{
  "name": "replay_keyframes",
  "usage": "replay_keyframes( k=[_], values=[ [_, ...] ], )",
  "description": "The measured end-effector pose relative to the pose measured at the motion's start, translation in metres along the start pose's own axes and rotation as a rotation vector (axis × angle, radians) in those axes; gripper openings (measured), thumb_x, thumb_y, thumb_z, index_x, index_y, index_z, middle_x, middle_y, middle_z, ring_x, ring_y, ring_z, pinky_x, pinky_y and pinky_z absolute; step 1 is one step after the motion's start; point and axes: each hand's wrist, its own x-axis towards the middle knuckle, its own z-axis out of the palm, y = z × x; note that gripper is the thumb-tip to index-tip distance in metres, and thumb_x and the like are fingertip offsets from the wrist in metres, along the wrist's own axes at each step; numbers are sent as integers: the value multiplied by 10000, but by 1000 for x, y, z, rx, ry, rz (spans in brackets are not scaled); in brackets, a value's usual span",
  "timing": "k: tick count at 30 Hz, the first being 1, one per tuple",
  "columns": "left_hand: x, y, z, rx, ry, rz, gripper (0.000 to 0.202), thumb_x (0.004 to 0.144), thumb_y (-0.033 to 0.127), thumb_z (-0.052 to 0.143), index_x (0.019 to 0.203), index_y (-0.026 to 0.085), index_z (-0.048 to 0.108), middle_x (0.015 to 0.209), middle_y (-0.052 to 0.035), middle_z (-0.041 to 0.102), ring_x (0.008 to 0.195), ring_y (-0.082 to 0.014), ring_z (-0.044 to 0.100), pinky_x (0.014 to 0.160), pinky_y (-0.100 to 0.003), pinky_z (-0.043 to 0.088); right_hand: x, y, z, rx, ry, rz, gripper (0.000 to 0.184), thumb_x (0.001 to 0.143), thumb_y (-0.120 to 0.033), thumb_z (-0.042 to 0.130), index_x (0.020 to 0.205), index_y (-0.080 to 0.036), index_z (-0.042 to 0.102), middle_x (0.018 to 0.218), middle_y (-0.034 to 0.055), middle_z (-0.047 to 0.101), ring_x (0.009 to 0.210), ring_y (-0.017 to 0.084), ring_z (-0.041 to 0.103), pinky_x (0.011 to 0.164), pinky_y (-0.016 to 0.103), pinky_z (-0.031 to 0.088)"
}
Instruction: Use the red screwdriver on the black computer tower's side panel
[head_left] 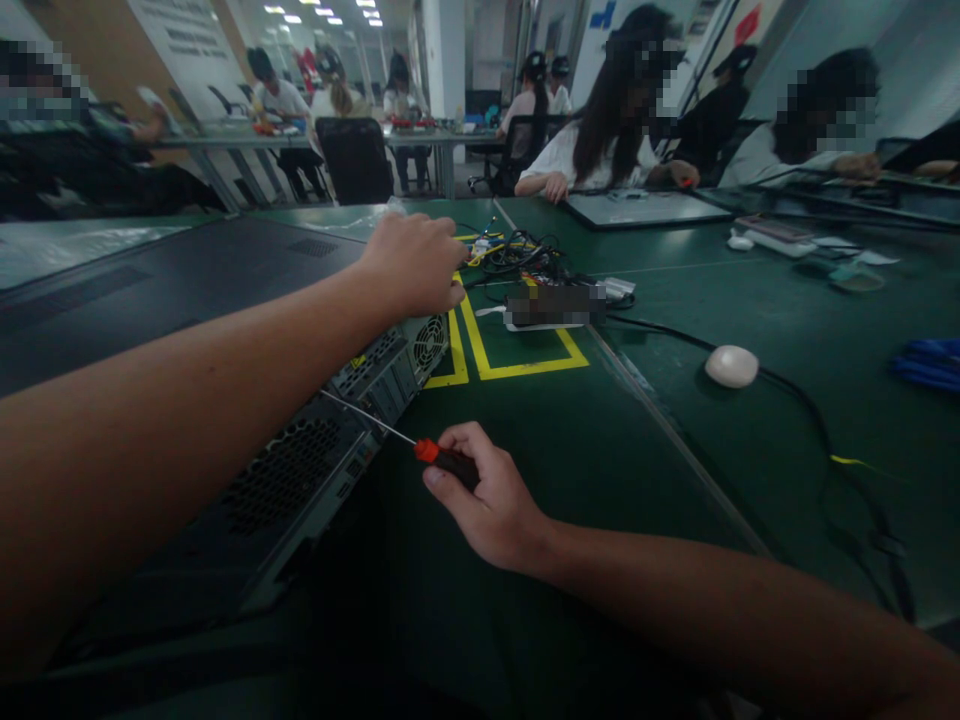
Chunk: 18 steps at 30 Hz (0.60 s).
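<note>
The right hand (491, 500) pinches the screwdriver (426, 450) — light, stiff, probably best held by its handle (457, 465). Left of that grip lies the computer case (225, 285), likely heavy; beyond — the left hand (416, 262), its hold impossible to tell.

Over at the upper left I see a tan wall (112, 55) bearing a white panel (180, 65), its lettering too blurred to read. Ceiling lights (324, 12) glow top centre-left, beside a white pillar (444, 80). Below them, a black chair (352, 160) stands before a long table (446, 139). Dark green tabletop (592, 455) spreads across the lower right.
</note>
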Motion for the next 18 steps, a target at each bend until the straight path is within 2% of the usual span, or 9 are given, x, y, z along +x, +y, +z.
replay_keyframes(
  k=[6,11,18],
  values=[
    [-1,2,-1,58,-5,1,532,1139,506,682,1590,329,902,1528,-160,836,1464,-438,719,1127,-509,529,0,0,0,18,9,-24,174,1159,-373,807,1200,-269,674,951,-26,685,800,198,634,776,347,520],
    [-1,4,-2,46,-14,-5,556,1130,495,685,1619,330,891,1540,-161,829,1484,-453,714,1168,-531,518,0,2,-1,-34,21,-45,144,1217,-390,766,1208,-246,754,995,10,737,853,213,681,821,366,573],
    [-3,5,-6,44,-36,-7,528,1148,447,653,1584,270,893,1583,-181,806,1489,-441,721,1179,-522,520,0,2,-3,-60,-27,-27,337,1322,-469,600,1189,-237,806,976,38,732,824,221,699,727,357,581]
  ],
)
